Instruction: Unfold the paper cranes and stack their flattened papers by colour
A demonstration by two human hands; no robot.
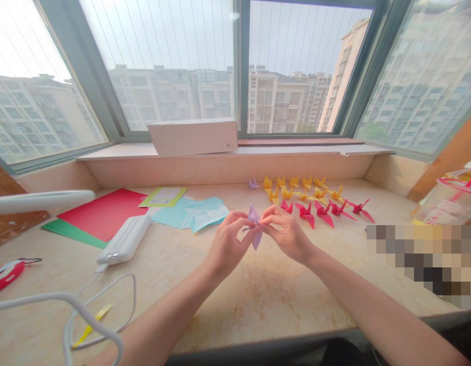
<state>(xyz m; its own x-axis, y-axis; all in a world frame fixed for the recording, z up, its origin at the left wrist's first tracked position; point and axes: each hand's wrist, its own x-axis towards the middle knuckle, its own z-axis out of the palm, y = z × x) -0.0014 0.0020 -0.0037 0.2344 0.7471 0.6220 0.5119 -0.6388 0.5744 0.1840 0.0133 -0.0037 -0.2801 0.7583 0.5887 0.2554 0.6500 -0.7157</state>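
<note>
Both hands meet at a small purple paper crane [256,240], held above the stone counter. My left hand [231,235] pinches it from the left side. From the other side, the fingertips of my right hand [288,231] close on it too. One pointed part sticks up and another points down; the fingers cover its middle. Behind the hands stands a finished purple crane [253,184]. Rows of yellow paper cranes [304,196] and several red paper cranes [324,212] lie beyond my right hand.
Left of the hands lie light blue paper [205,213], red paper [106,213], green paper [77,233] and a white power bank [125,240] with a cable [134,295]. A white box [193,138] rests on the sill. A clear plastic container [447,201] stands at right.
</note>
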